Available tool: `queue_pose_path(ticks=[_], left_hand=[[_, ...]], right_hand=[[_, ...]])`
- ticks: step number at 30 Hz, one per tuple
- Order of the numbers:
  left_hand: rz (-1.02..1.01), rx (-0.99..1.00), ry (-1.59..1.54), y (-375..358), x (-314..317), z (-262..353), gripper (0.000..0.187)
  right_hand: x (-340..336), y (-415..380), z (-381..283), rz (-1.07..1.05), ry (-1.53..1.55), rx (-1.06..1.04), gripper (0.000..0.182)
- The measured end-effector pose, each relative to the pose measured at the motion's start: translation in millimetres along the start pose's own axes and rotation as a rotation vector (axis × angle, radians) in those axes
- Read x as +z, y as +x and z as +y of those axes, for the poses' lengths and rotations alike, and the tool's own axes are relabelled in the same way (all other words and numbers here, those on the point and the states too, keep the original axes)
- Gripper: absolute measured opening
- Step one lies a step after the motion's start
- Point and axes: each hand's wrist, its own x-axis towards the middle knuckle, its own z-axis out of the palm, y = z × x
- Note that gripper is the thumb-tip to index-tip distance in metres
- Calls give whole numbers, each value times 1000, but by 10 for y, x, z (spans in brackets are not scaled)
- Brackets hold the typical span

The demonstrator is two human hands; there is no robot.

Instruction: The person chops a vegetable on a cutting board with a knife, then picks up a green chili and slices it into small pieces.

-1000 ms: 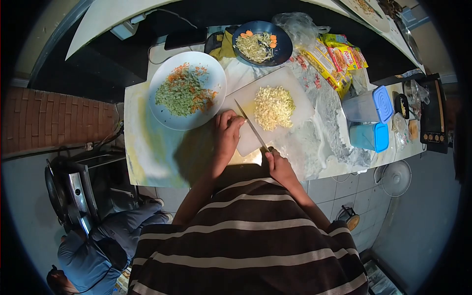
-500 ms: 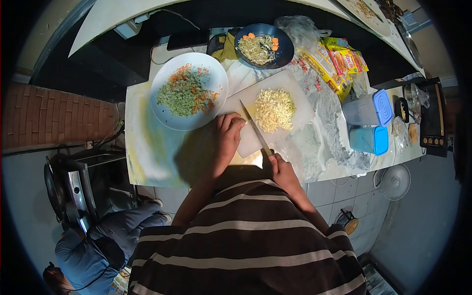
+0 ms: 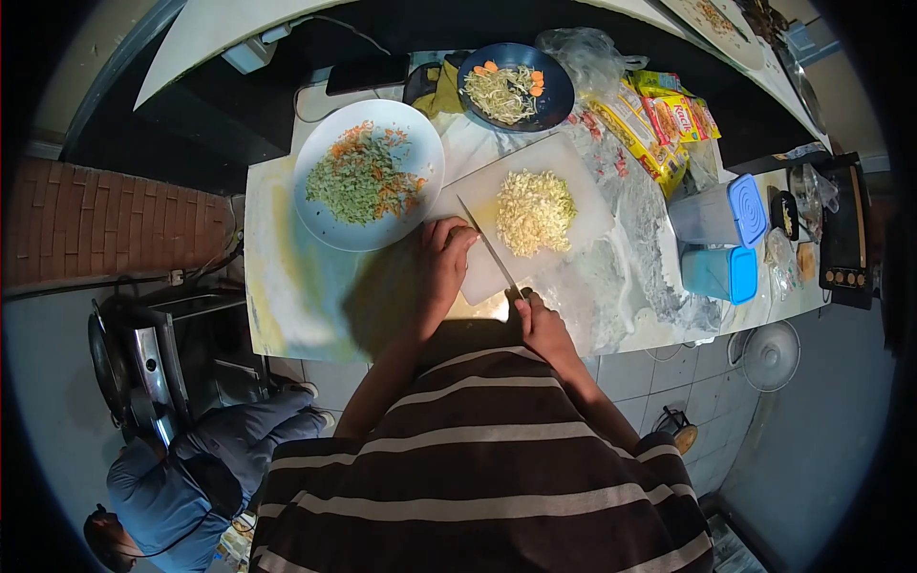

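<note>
My right hand (image 3: 544,328) is closed round the handle of a kitchen knife (image 3: 489,248), whose blade slants up and left across the white cutting board (image 3: 581,172). Curled fingers of my left hand (image 3: 445,258) rest at the board's left edge, close beside the blade. A small pale bit may be under those fingertips, but I cannot make it out. Right of the knife lies a heap of finely chopped, pale yellow-white vegetable (image 3: 533,215). Behind my left hand is a large white plate (image 3: 320,143) with chopped green vegetable (image 3: 353,186) and orange shreds (image 3: 358,137) on it.
A dark pan (image 3: 556,113) with sprouts and orange slices stands at the back. Yellow and red food packets (image 3: 645,143) lie beside it. Two blue-lidded containers (image 3: 745,212) are at the right. A person (image 3: 172,497) sits low at the left, near a stove.
My right hand and the knife have shifted slightly left, the blade tip now nearer my left fingers. My left hand has barely moved.
</note>
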Motion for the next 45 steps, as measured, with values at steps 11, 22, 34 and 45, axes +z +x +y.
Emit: queue_pose_path(ticks=[11,22,34,45], left_hand=[[-22,-72,1,-23,0,1,7],[26,-31,0,-19,-19,26,7],[44,-2,42,-4,-34,32,11],[24,-35,13,-29,7,-14,9]], right_hand=[[-118,-79,105,64,-52,-88,39],[-183,-135,72,10,64,-54,36],[-72,-78,84,25,-100,-44,33],[-40,-33,3,23,-233,-23,40]])
